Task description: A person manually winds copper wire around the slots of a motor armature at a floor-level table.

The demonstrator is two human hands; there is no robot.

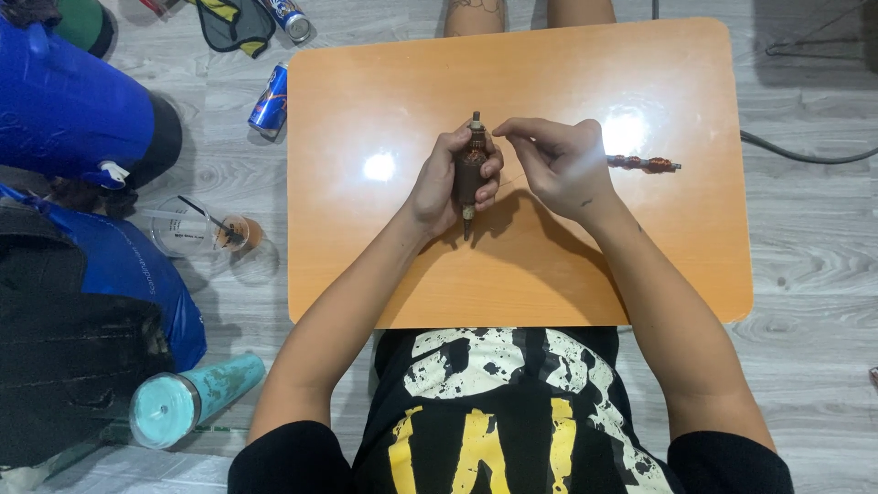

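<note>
- The left hand (446, 183) wraps around a brown motor armature (471, 169), its fingers (490, 170) curled tight on the wound middle part, so the piece stands roughly along the view's vertical, above the middle of the tabletop (393, 265).
- A short metal shaft sticks out of the armature at each end, one above the fist and one below it, the lower tip close to the tabletop.
- The right hand (560, 166) sits just beside the left, its fingers (512, 128) pinched narrow near the armature's top end; whether they grip a thin wire there is too small to tell.
- A second, slimmer rust-brown shaft piece (645, 164) lies flat on the tabletop just to the right of the right hand, partly hidden behind it.
- The tabletop is orange, with rounded corners, and stands on a grey wood-pattern floor (805, 274).
- On the floor to the left lie a blue drink can (269, 101), a clear plastic cup (236, 234) with a straw, and a teal tumbler (194, 399) on its side.
- A dark cable (805, 155) runs across the floor at the right.
</note>
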